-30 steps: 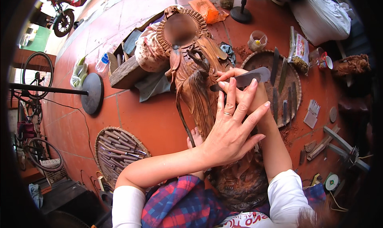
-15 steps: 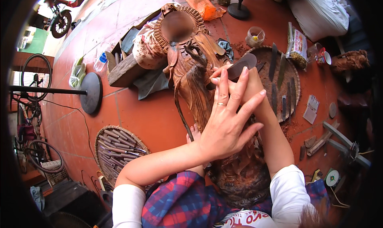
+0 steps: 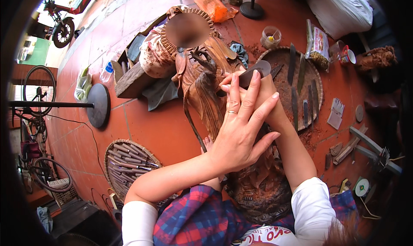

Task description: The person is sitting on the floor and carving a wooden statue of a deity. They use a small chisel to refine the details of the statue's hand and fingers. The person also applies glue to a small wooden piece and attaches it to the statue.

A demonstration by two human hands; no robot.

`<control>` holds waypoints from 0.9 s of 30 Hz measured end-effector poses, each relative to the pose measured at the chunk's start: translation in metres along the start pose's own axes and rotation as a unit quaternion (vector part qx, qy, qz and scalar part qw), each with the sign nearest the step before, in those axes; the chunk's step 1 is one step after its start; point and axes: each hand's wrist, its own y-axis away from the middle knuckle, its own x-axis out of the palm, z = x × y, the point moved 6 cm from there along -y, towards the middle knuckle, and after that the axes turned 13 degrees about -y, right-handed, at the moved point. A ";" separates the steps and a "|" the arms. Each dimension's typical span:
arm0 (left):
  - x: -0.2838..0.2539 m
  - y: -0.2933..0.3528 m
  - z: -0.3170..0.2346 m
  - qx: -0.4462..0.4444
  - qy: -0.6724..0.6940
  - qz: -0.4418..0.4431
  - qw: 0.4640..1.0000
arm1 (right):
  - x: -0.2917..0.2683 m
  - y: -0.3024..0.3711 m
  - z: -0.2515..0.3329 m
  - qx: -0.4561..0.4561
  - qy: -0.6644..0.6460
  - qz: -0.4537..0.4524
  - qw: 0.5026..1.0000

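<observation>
A carved wooden statue (image 3: 202,91) in flowing robes leans away from me, its dark base (image 3: 258,194) between my legs. My right hand (image 3: 266,91) is closed around a thin dark flat blade (image 3: 260,69) with a rounded end, held against the statue's side. Across the right hand and the blade lies my left hand (image 3: 241,125), fingers stretched out and spread, a ring on one finger. It covers much of the right hand's fingers and the spot where the blade meets the wood.
Several flat dark blades rest on a round woven tray (image 3: 320,74) at right. A second basket (image 3: 112,173) at left holds many wooden-handled tools. The statue's upper part rests by a stained cloth bundle (image 3: 157,59) and wooden box (image 3: 131,80). A round black stand base (image 3: 99,105) stands left.
The whole view has shifted slightly, so things sit a little further left and up. Both hands keep nearly the same pose on the statue, the blade still in the right.
</observation>
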 end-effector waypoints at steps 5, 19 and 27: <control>0.000 -0.005 0.004 -0.002 0.000 0.000 1.000 | -0.002 0.005 -0.011 0.098 -0.107 -0.082 0.986; -0.002 -0.003 0.006 -0.007 0.011 -0.004 1.000 | 0.002 0.004 -0.001 0.000 -0.030 -0.029 0.999; 0.002 -0.002 0.007 -0.014 0.012 0.003 1.000 | 0.002 0.002 -0.001 0.034 -0.056 -0.062 0.996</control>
